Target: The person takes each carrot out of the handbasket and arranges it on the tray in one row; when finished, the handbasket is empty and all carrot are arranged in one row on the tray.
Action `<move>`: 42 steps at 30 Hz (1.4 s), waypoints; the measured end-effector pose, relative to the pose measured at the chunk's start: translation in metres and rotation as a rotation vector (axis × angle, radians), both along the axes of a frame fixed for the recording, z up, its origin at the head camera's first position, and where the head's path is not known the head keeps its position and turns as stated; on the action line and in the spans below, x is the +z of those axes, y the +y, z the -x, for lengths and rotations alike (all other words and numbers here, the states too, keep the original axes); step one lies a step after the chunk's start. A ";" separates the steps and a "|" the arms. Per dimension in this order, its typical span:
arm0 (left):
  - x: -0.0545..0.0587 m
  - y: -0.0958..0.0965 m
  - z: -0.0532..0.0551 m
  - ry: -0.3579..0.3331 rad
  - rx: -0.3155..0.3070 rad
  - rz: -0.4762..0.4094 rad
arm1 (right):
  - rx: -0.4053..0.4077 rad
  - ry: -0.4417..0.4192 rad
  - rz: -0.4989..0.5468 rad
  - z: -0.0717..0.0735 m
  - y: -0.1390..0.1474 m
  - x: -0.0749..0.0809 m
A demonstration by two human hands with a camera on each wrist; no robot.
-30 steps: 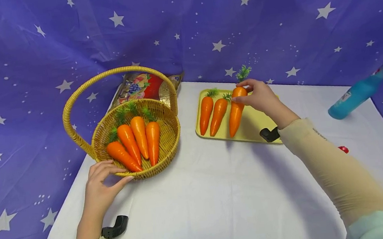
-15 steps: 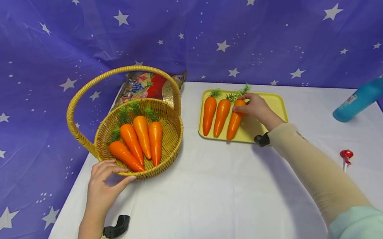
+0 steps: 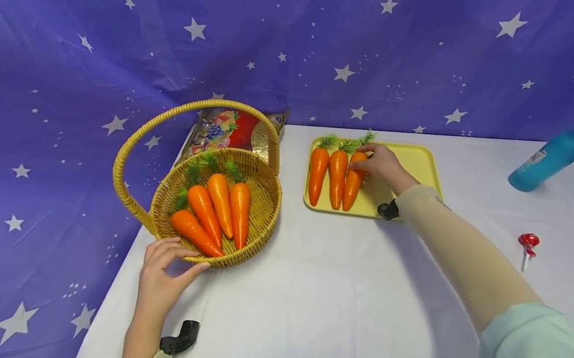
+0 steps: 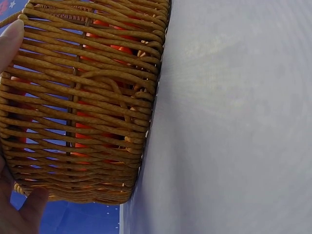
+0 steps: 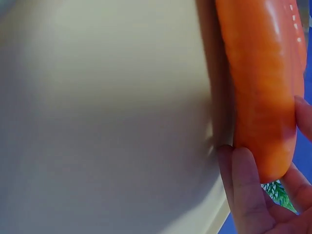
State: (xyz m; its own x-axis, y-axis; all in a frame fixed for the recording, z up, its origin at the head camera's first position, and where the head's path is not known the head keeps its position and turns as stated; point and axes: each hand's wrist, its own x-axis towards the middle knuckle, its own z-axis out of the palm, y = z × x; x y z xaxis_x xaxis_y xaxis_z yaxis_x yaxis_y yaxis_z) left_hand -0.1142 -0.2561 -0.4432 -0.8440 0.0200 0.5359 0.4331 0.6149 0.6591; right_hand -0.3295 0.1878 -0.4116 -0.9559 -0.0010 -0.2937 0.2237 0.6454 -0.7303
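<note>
My right hand (image 3: pixel 382 163) holds the thick, leafy end of an orange carrot (image 3: pixel 354 186) low on the yellow tray (image 3: pixel 417 160). In the right wrist view, the fingers (image 5: pixel 246 168) lie around that carrot's rounded end, with some green leaf behind. Two more carrots, a left one (image 3: pixel 319 175) and a middle one (image 3: pixel 339 178), lie side by side to its left. My left hand (image 3: pixel 163 276) grips the near-left rim of a wicker basket (image 3: pixel 266 233), thumb and fingers spread along its wall. Several carrots (image 3: pixel 240 213) rest inside, leaves toward the back.
The basket's tall handle (image 3: pixel 195 106) arches above it. Behind stands a shiny red and gold packet (image 3: pixel 242 132). A blue bottle (image 3: pixel 552 157) is at the far right, and a red lollipop (image 3: pixel 529 241) lies nearer on the white tablecloth (image 3: pixel 301 311). A starry purple cloth (image 3: pixel 303 37) hangs behind.
My right hand has lowered its carrot onto the tray and drawn it left, close against the middle carrot. My left hand keeps its hold on the basket. The head view has shifted slightly.
</note>
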 end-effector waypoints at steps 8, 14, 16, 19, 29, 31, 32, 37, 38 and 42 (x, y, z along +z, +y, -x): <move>-0.002 -0.004 -0.002 0.019 0.004 -0.005 | 0.034 0.053 -0.040 0.002 -0.014 -0.006; -0.006 -0.003 0.004 0.020 -0.030 -0.006 | 0.055 0.072 -0.090 -0.005 -0.011 -0.005; -0.007 -0.003 0.006 0.020 -0.043 -0.012 | 0.060 0.070 -0.108 -0.007 -0.008 -0.003; -0.008 -0.003 0.006 0.013 -0.050 -0.021 | 0.073 0.078 -0.156 -0.010 -0.007 0.002; -0.006 -0.008 0.003 0.008 -0.044 -0.017 | 0.194 0.347 -0.262 -0.056 -0.044 0.038; -0.005 -0.009 0.004 0.017 -0.047 -0.016 | 0.242 0.378 -0.233 -0.071 -0.060 0.044; -0.005 -0.009 0.005 0.023 -0.051 -0.015 | 0.271 0.390 -0.211 -0.077 -0.069 0.047; -0.004 -0.011 0.008 0.058 -0.075 -0.015 | 0.396 0.391 -0.124 -0.091 -0.119 0.067; -0.004 -0.011 0.008 0.063 -0.080 -0.017 | 0.416 0.374 -0.122 -0.090 -0.130 0.071; -0.005 -0.010 0.005 0.067 -0.072 -0.023 | 0.513 0.267 -0.169 -0.074 -0.172 0.078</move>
